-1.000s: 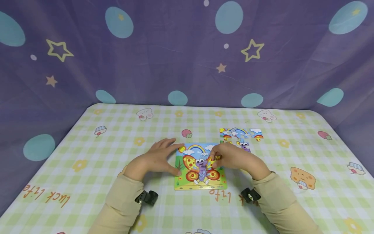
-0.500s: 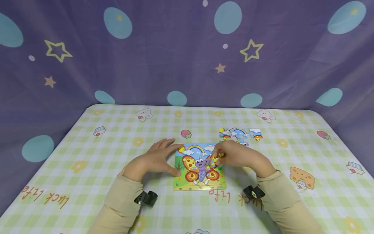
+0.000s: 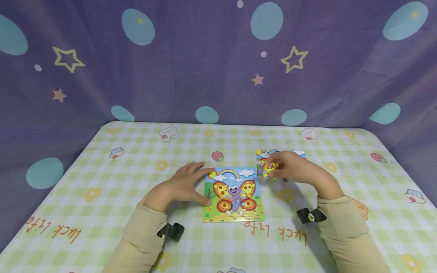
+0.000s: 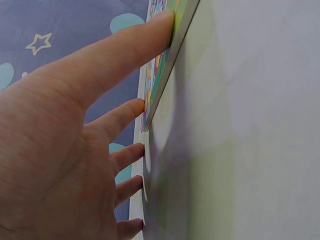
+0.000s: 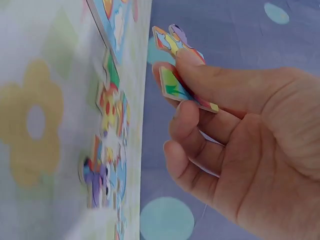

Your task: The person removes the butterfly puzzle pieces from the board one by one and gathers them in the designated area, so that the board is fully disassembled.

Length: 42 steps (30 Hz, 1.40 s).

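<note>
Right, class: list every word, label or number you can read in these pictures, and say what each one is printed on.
"luck life", orange, upside down, on the tablecloth below the puzzle board.
"luck life" again at the cloth's near left corner.
Puzzle board and the puzzle piece the right hand pinches: pictures only, no words.
No numbers or brands readable.

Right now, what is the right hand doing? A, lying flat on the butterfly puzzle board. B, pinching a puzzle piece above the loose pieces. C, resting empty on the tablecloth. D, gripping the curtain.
B: the right hand pinches a puzzle piece in its fingers, held above the loose pieces beside the puzzle board.
</note>
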Motion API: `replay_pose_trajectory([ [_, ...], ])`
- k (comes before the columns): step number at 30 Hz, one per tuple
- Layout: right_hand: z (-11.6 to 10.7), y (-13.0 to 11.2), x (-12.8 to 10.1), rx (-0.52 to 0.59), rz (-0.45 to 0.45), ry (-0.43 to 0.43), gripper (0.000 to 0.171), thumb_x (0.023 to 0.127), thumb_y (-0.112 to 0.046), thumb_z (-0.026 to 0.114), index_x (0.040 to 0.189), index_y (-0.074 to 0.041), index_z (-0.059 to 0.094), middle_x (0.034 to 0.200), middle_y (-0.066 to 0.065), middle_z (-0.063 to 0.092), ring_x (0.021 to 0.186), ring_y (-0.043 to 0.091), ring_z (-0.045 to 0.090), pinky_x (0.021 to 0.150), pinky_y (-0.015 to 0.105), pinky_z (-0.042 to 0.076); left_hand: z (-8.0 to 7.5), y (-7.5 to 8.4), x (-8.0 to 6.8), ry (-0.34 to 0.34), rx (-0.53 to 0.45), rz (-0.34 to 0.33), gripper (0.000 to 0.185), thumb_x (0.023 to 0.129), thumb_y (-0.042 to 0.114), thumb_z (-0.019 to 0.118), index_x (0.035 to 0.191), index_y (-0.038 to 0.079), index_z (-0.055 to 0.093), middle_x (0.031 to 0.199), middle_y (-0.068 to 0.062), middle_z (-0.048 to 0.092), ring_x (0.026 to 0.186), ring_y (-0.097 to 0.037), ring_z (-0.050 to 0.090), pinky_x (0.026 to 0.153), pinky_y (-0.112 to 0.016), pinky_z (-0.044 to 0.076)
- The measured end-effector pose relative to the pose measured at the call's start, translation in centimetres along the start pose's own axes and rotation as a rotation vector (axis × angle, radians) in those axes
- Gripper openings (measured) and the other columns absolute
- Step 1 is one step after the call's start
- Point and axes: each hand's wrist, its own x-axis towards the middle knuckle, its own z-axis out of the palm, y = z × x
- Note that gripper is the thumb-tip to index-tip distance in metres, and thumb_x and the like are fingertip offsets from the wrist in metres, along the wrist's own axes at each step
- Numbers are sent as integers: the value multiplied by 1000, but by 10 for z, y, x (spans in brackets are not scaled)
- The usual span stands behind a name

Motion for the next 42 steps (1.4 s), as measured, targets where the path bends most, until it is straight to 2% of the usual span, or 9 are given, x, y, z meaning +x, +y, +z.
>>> replay_pose_trajectory([
  [2,-4,3,-3,23,17,-2,16,91,-6,70,104,1,65,90,2,72,76,16,63,65,32,50,0,0,0,0,1,0,101,71,52,84,155,23,35,163,-12,18,148,-41,9,118,-61,9],
  [5,-10,9,-6,42,16,7,11,94,-3,65,104,0,64,93,5,73,81,17,66,70,33,51,0,0,0,0,2,2,101,71,52,84,155,23,35,163,-12,18,148,-41,9,118,-61,9],
  [10,-19,18,-11,30,28,43,8,97,-2,59,103,0,64,94,9,73,83,21,66,72,35,52,0,0,0,0,1,1,101,71,52,84,155,23,35,163,-12,18,148,-41,9,118,-61,9],
  [19,-30,33,-20,-25,50,89,12,94,-1,63,105,1,67,89,6,74,83,18,68,77,35,52,-1,0,-1,-2,-2,0,101,71,51,84,155,23,36,163,-12,18,148,-41,9,118,-61,9],
  [29,-38,46,-27,16,94,121,13,93,-4,67,104,3,67,87,6,74,80,17,66,71,24,49,0,-1,-1,-3,-4,-2,100,71,51,84,154,23,36,163,-12,17,149,-40,8,118,-60,8],
  [36,-42,54,-30,26,107,124,12,94,-2,63,104,4,66,89,8,74,78,14,66,72,24,51,0,0,-1,1,-4,3,101,71,52,84,154,23,36,163,-13,18,148,-41,10,118,-61,9],
  [42,-42,60,-31,-13,109,116,11,93,-1,64,102,3,68,84,5,72,77,15,65,71,25,49,0,-1,0,3,-3,2,101,71,52,84,154,23,36,163,-12,18,148,-41,10,118,-61,9],
])
